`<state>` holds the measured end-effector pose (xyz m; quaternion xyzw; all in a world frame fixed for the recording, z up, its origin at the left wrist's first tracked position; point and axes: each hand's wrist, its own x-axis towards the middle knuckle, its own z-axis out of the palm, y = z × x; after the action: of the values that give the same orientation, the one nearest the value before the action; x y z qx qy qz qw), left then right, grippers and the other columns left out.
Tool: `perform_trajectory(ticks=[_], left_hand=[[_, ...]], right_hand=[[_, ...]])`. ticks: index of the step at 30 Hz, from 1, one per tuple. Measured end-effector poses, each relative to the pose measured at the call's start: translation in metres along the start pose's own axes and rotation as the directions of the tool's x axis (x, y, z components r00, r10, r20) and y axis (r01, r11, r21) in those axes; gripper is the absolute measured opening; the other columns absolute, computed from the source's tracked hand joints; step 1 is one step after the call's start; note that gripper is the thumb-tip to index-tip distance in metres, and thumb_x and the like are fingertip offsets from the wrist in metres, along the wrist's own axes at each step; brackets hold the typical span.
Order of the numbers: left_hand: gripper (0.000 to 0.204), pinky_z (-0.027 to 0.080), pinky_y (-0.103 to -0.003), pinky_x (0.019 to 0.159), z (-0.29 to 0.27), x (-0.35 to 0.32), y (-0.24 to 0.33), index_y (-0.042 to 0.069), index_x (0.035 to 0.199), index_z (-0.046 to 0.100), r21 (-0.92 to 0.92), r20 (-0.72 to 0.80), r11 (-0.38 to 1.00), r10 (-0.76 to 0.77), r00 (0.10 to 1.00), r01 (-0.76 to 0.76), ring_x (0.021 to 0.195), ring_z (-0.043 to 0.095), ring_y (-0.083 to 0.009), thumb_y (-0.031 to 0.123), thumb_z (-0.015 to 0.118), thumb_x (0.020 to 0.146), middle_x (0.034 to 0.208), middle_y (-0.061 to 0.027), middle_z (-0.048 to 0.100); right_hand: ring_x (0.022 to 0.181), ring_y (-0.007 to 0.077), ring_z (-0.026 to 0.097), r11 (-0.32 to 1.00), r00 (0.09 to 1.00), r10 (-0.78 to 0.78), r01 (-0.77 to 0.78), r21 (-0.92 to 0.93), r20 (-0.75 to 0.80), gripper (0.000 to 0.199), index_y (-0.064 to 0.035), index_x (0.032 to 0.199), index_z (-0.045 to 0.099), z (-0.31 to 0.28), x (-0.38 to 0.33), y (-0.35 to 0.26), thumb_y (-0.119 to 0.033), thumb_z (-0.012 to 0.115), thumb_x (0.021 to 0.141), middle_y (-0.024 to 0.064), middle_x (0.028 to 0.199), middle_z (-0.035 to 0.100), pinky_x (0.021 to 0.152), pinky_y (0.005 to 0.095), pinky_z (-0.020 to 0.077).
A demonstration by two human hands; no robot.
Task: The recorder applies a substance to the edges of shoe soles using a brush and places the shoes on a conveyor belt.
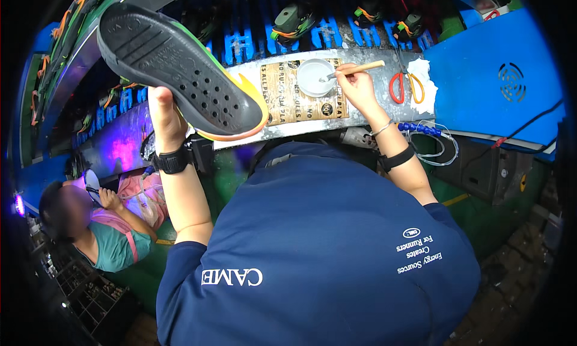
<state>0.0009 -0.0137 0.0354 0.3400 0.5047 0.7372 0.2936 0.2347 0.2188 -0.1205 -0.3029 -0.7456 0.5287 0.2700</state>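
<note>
My left hand [166, 119] is raised at the upper left, its thumb visible beside a black shoe sole [174, 69] with an orange and green edge. It grips the sole, whose face with rows of round holes is turned up; the other fingers are hidden behind it. Between the fingers of my right hand [357, 89] is a brush [365, 66] with a pale wooden handle. The brush's head reaches over a round whitish bowl [300, 77] on the bench. What the bowl holds is hard to make out.
Brown printed paper [277, 103] lies under the bowl on the bench [240, 140]. Scissors [396, 89] with red and orange handles lie right of my right hand, beside white tissue [424, 75]. Blue racks [239, 45] carry shoe parts behind. Another person [120, 244] sits at the left.
</note>
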Motion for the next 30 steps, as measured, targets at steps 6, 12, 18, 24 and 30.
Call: perform_trajectory(ticks=[6, 12, 18, 24, 30], left_hand=[[0.063, 0.034, -0.030, 0.088, 0.004, 0.023, 0.002, 0.001, 0.113, 0.042, 0.029, -0.012, 0.989, 0.142, 0.990, -0.142, 0.099, 0.047, -0.0177, 0.023, 0.074, 0.064, 0.107, -0.0082, 0.050], [0.042, 0.045, -0.028, 0.073, 0.035, 0.036, 0.027, 0.000, 0.091, 0.056, 0.343, 0.227, 0.925, 0.088, 0.970, -0.165, 0.079, 0.056, -0.0151, 0.011, 0.077, 0.057, 0.085, -0.0062, 0.059], [0.035, 0.045, -0.026, 0.067, 0.061, 0.036, 0.048, 0.001, 0.085, 0.059, 0.472, 0.288, 0.850, 0.104, 0.952, -0.236, 0.073, 0.055, -0.0134, 0.013, 0.077, 0.057, 0.080, -0.0039, 0.059], [0.034, 0.047, -0.026, 0.064, 0.063, 0.037, 0.055, 0.001, 0.082, 0.060, 0.575, 0.304, 0.739, 0.206, 0.930, -0.352, 0.070, 0.056, -0.0122, 0.015, 0.077, 0.057, 0.078, -0.0040, 0.061], [0.036, 0.046, -0.025, 0.064, 0.062, 0.040, 0.055, 0.001, 0.082, 0.060, 0.585, 0.321, 0.711, 0.240, 0.916, -0.391, 0.070, 0.056, -0.0123, 0.019, 0.078, 0.057, 0.078, -0.0036, 0.061]], right_hand=[[0.053, 0.0035, 0.043, 0.991, 0.998, 0.054, -0.048, 0.126, -0.040, 0.014, 0.0022, 0.086, 0.055, -0.011, -0.008, -0.038, -0.010, 0.055, 0.078, 0.0023, 0.066, 0.054, 0.047, 0.0166, 0.0352], [0.048, 0.0045, 0.044, 0.817, 0.970, -0.204, 0.243, 0.523, -0.132, 0.011, 0.0050, 0.087, 0.055, -0.035, -0.011, -0.135, -0.002, 0.054, 0.078, 0.0057, 0.063, 0.055, 0.044, 0.0160, 0.0357], [0.062, 0.0056, 0.051, 0.850, 0.910, -0.410, 0.406, 0.337, -0.062, 0.006, 0.0033, 0.080, 0.057, -0.017, 0.001, -0.170, 0.002, 0.056, 0.075, 0.0047, 0.078, 0.057, 0.053, 0.0165, 0.0398], [0.055, 0.0028, 0.048, 0.814, 0.844, -0.531, 0.534, 0.229, -0.078, 0.003, 0.0024, 0.076, 0.058, -0.012, -0.001, -0.168, 0.001, 0.057, 0.074, 0.0038, 0.074, 0.057, 0.046, 0.0158, 0.0352], [0.053, 0.0055, 0.048, 0.825, 0.906, -0.416, 0.415, 0.383, -0.084, 0.004, 0.0038, 0.077, 0.057, -0.008, -0.014, -0.174, 0.000, 0.055, 0.076, 0.0051, 0.069, 0.056, 0.045, 0.0165, 0.0369]])
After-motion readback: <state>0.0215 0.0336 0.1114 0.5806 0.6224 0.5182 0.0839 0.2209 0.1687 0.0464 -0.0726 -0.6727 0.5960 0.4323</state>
